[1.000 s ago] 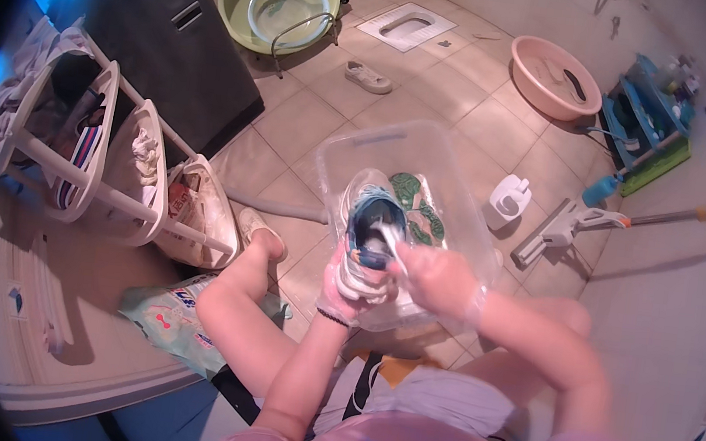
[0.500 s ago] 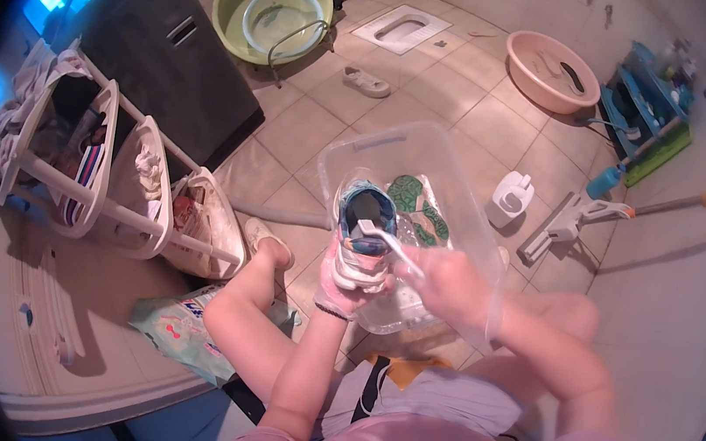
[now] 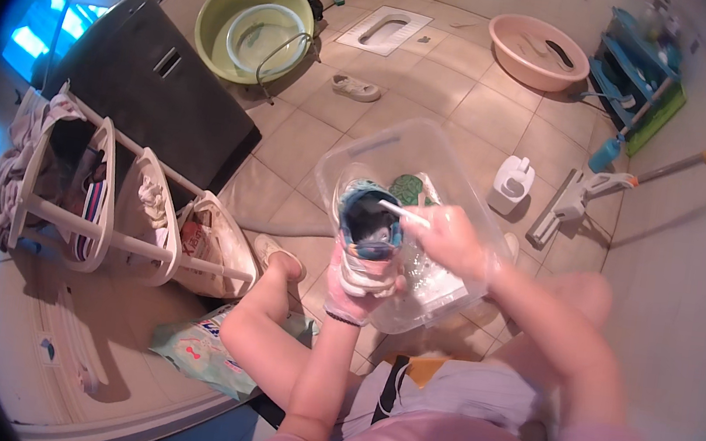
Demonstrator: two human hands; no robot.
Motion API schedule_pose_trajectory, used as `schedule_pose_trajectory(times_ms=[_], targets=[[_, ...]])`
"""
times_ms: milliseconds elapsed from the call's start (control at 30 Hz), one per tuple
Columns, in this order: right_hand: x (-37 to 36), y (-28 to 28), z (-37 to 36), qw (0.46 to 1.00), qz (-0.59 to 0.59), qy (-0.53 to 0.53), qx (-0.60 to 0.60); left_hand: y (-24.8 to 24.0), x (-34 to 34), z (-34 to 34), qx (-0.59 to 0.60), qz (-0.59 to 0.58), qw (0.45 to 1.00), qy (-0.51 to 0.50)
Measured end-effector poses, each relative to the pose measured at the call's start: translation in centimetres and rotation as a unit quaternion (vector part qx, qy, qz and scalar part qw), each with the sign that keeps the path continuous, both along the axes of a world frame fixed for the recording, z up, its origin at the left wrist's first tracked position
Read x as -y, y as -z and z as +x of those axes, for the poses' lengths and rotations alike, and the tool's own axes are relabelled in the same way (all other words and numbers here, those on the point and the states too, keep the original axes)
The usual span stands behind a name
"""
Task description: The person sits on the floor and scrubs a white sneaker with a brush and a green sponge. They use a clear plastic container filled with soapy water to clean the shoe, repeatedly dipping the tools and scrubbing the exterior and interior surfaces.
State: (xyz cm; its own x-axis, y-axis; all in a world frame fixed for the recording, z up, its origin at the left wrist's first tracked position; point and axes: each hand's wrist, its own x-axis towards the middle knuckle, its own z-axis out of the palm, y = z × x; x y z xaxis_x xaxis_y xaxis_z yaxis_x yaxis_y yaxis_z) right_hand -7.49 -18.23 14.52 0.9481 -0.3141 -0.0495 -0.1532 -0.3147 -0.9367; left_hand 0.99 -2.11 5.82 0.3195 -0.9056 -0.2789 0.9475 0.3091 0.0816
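Note:
A sneaker (image 3: 373, 249) with a blue-patterned collar and a white sole is held up over a clear plastic tub (image 3: 475, 176), its opening facing up. My left hand (image 3: 346, 303), in a pink-and-white glove, is closed around its heel end from below. My right hand (image 3: 453, 242) grips the white handle of a brush (image 3: 404, 214). The handle's far end reaches into the shoe's opening, where the brush head cannot be made out. Inside the tub, behind the sneaker, lies a green patterned piece (image 3: 408, 188) that resembles a shoe sole.
A white jug (image 3: 512, 185) and a floor squeegee (image 3: 574, 204) stand right of the tub. Farther off are a light shoe (image 3: 356, 89), a green basin (image 3: 209, 31), a pink basin (image 3: 515, 51) and a squat toilet (image 3: 359, 38). At left, a white rack (image 3: 167, 264) adjoins a dark appliance (image 3: 153, 86).
My right hand has shifted with the brush, whose white head showed at the collar before and is now hidden in the shoe. The whole view has tilted slightly.

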Motion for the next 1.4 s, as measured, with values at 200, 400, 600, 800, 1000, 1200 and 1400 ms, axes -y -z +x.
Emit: schedule_pose_trajectory(times_ms=[200, 400, 600, 800, 1000, 1200, 1400], targets=[[-1.7, -2.1, -2.5, 0.995, -0.024, -0.093, 0.006, 0.5, -1.9, 1.2, -0.006, 0.013, 0.999, -0.046], [0.0, 1.9, 0.1, 0.963, -0.261, -0.053, 0.032, 1.2, 0.1, -0.1, 0.022, -0.004, 1.0, 0.02], [-1.9, -3.5, -2.4, 0.945, -0.271, -0.177, -0.051, 0.4, -1.4, 0.7, 0.038, 0.027, 0.998, -0.03], [2.1, 0.3, 0.5, 0.969, -0.242, -0.037, -0.024, -0.1, 1.5, -1.4, 0.068, 0.029, 0.997, -0.03], [-1.5, -3.2, -3.2, 0.965, -0.23, -0.116, -0.054, -0.2, -1.3, -0.7, -0.029, 0.037, 0.99, -0.136], [1.4, 1.1, -2.1, 0.974, -0.147, 0.05, -0.163, 1.2, 1.2, -3.1, -0.056, -0.104, 0.993, -0.011], [0.0, 2.0, -3.4, 0.956, -0.261, 0.029, -0.131, 1.9, 0.6, -3.9, -0.127, -0.145, 0.981, -0.014]])
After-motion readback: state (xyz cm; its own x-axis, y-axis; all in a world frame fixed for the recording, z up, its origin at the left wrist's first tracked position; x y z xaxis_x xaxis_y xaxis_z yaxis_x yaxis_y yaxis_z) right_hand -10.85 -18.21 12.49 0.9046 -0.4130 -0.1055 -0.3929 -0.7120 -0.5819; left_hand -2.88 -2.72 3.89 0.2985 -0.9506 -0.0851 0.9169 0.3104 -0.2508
